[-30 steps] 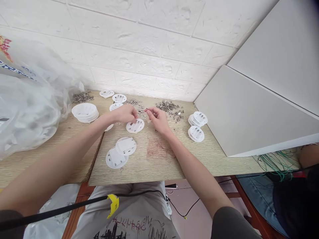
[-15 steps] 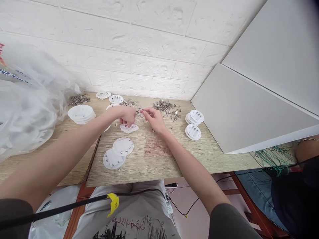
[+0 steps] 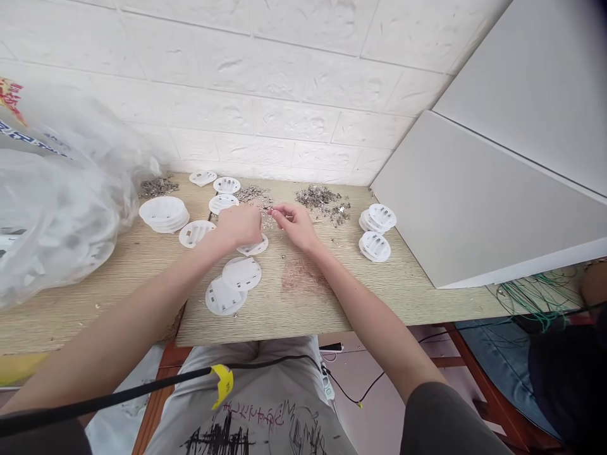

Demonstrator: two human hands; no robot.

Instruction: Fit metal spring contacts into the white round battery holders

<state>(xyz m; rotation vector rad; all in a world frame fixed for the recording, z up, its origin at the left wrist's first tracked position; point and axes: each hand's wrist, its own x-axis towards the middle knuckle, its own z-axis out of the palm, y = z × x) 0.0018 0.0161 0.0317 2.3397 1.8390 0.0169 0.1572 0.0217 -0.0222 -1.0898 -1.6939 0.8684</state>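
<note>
My left hand (image 3: 241,225) is curled closed over a white round plastic plate (image 3: 255,247) and covers part of it. Its fingertips are hidden beneath the knuckles, so what they grip cannot be seen. Just to its right, my right hand (image 3: 296,226) pinches thumb and forefinger together, close to the left knuckles. Whatever sits in that pinch is too small to name. Behind the hands lie a heap of small metal pieces (image 3: 253,193) and a second, darker heap of metal pieces (image 3: 317,196). Nearer me, two overlapping white discs (image 3: 242,273) rest on the table.
Stacked white discs stand at left (image 3: 164,213) and right (image 3: 374,246). A big clear plastic bag (image 3: 57,215) fills the left side. Grey panels (image 3: 484,208) bound the right, with green wires (image 3: 531,297) beside another person. A black cable (image 3: 142,387) crosses before me.
My left hand has turned and its forearm has swung nearer me, uncovering a white disc at its left. The right hand keeps its pinch. The whole view has shifted slightly.
</note>
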